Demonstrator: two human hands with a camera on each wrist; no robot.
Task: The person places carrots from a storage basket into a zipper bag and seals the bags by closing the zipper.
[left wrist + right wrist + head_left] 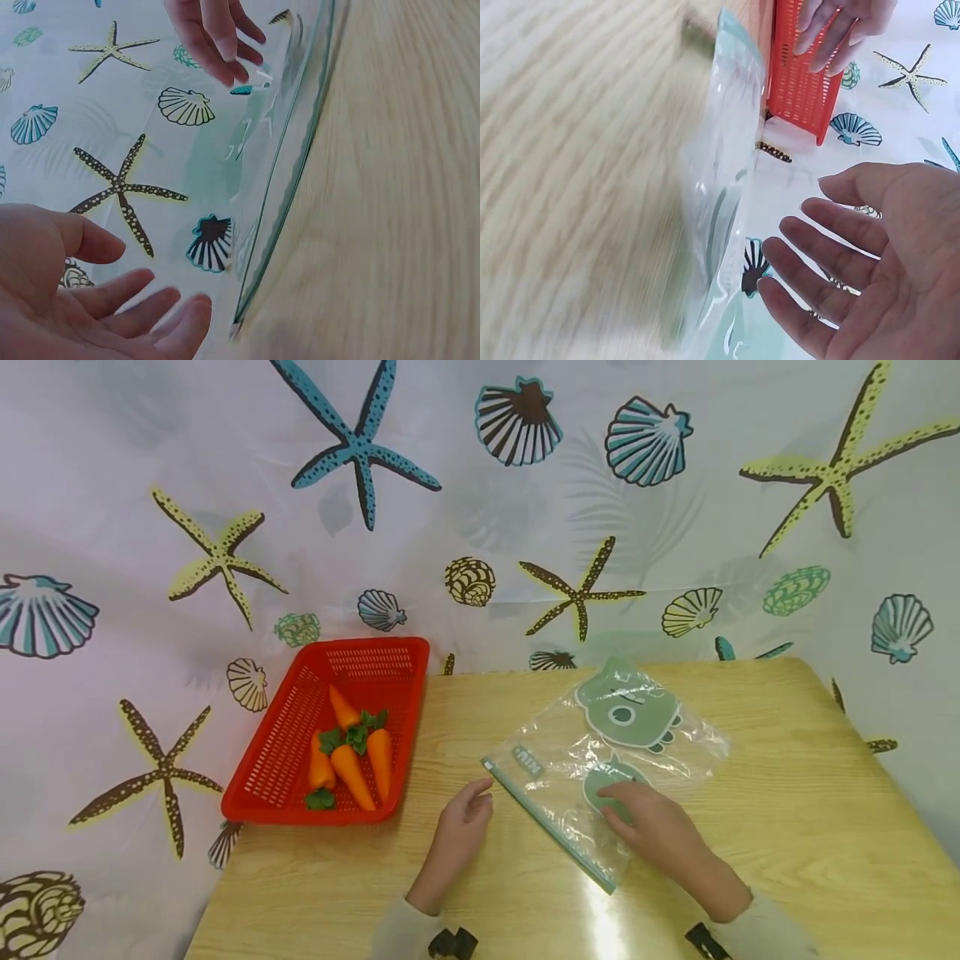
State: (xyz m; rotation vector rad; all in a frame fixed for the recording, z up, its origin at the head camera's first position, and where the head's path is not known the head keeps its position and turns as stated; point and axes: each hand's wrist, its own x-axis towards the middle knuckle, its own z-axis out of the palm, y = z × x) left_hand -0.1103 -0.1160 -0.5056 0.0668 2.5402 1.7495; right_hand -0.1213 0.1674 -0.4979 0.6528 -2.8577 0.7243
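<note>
A clear zip bag (558,797) printed with pale green cartoon figures lies flat on the table, turned at an angle. Its green zip edge (547,827) faces the left hand and the front. Just left of the bag's zip corner is my left hand (459,828), fingers loosely bent and holding nothing; the left wrist view shows it apart from the bag (289,161). Over the lower right part of the bag hovers my right hand (663,831), fingers spread and relaxed. In the right wrist view a gap separates those fingers from the bag (716,150).
At the table's left stands a red plastic basket (255,810) with slotted walls. Several orange carrots (352,775) with green leafy tops lie inside. Behind the wooden table (795,793) hangs a white cloth (480,502) patterned with starfish and shells.
</note>
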